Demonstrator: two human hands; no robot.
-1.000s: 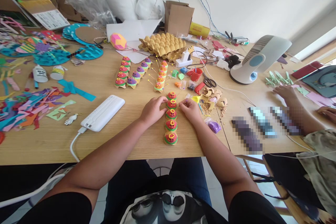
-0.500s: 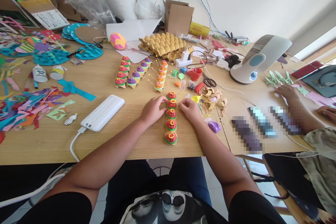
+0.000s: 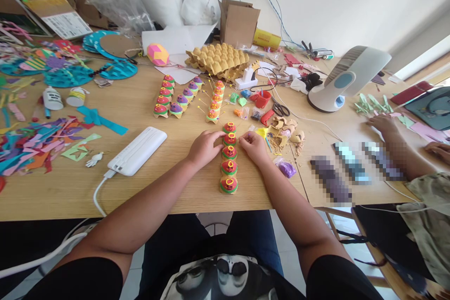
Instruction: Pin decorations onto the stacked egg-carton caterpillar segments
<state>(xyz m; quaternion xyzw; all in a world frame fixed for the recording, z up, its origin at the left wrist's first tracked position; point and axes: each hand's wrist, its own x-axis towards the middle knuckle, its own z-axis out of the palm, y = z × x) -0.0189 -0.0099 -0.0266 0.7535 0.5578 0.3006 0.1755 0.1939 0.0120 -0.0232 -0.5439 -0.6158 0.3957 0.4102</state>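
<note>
Since 0.5 s ago, the left hand (image 3: 206, 147) and right hand (image 3: 253, 147) have hardly shifted. Right of the power bank (image 3: 138, 151) lies 1 red-and-green strip (image 3: 229, 168): 5 bumps, 5 yellow rings. Left fingers, slightly parted, touch its side nearest the power bank, grip unclear; right fingertips pinch close on the opposite side, contents indiscernible. Beyond the power bank: 3 more strips (image 3: 183, 99), 2 containers (image 3: 52, 100).

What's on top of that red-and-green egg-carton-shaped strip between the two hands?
On the red-and-green egg-carton-shaped strip, each of five domes carries a yellow ring. The underside faces the light wooden table, so anything beneath is covered.
</note>
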